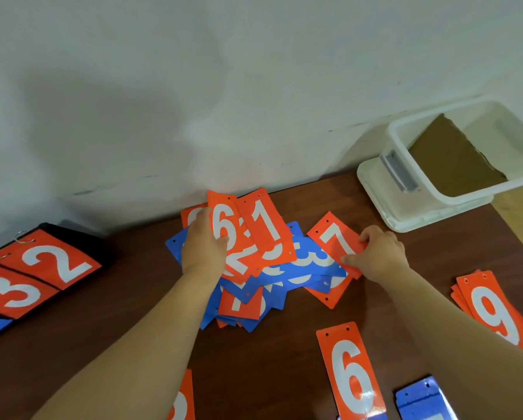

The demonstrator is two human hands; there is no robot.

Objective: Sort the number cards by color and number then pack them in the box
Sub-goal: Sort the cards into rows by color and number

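Orange and blue number cards with white digits are lying heaped in a pile (263, 277) at the middle of the dark brown wooden tabletop (127, 322). On the pile, the left hand (204, 247) is resting with fingers pressed together beside an orange "6" card (224, 225) and an orange "1" card (266, 228). At its right edge, the right hand (378, 253) is pinching an orange "7" card (334, 241) between thumb and fingers. Nearer, a lone orange "6" card (349, 371) is lying flat beside a stack of orange "9" cards (493, 313). Far right, a translucent white plastic box (405, 183) is standing by the wall, brown cardboard inside.
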